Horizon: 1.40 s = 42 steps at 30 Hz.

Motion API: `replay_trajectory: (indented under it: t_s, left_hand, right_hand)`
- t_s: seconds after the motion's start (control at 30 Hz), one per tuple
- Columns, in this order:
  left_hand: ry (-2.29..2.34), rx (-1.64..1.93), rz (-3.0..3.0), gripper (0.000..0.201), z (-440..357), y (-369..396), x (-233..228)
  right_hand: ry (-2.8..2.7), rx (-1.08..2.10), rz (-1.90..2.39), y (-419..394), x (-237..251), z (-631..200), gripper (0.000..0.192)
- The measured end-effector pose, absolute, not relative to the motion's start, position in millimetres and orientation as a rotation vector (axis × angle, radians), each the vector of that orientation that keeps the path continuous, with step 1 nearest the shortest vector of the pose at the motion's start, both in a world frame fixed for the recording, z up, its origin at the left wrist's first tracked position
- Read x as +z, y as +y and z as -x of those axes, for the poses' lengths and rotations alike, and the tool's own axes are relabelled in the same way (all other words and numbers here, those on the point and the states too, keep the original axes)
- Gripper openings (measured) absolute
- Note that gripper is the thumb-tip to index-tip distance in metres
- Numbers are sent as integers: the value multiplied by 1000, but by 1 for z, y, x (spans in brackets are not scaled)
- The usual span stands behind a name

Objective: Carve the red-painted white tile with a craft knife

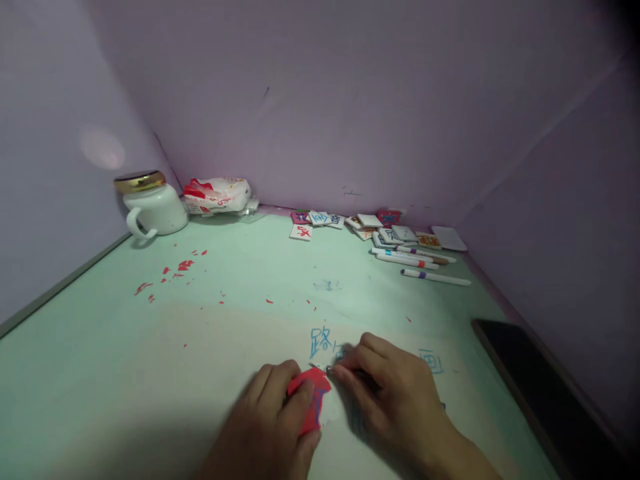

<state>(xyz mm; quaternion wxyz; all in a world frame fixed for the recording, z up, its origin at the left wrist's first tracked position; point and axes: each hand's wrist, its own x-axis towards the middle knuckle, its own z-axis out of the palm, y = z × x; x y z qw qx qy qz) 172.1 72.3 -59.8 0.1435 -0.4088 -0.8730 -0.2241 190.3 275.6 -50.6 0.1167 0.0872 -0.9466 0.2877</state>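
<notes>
My left hand [270, 407] grips a small red piece [316, 381] that looks like paper or card, with blue-purple marks along one side. Thumb and fingers press it from the left, low in the head view. In a pinch grip, my right hand [400, 390] holds a slim craft knife [329, 369]; its metal collar and thin tip point left, close to the red piece's upper edge. Whether the tip touches that edge I cannot tell. Both hands rest over a pale sheet [225, 347] bearing blue handwritten characters, some of them behind my right hand.
Red scraps [185, 265] are scattered at the left. A white mug [159, 208] with a gold lid and a plastic packet [217, 195] stand at the back left. Lettered tiles [301, 232], several markers [435, 277] and a dark phone-like slab [540, 393] lie towards the right.
</notes>
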Motion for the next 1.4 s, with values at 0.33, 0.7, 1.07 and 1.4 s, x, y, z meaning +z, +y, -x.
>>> replay_trajectory:
  t_s: [0.33, 0.7, 1.07, 1.4]
  left_hand:
    - [-2706, -707, 1203, 36, -177, 70, -43]
    - [-2617, -724, 1195, 25, -177, 73, -42]
    - [-2563, -912, 1119, 26, -180, 74, -52]
    - [-2608, -895, 1127, 28, -178, 77, -39]
  right_hand:
    - [-2926, 977, -314, 283, -40, -181, 22]
    - [-2916, 810, -287, 277, -44, -187, 25]
    - [-2879, 1008, -465, 287, -41, -178, 22]
    - [-2810, 1038, -260, 283, -48, -184, 23]
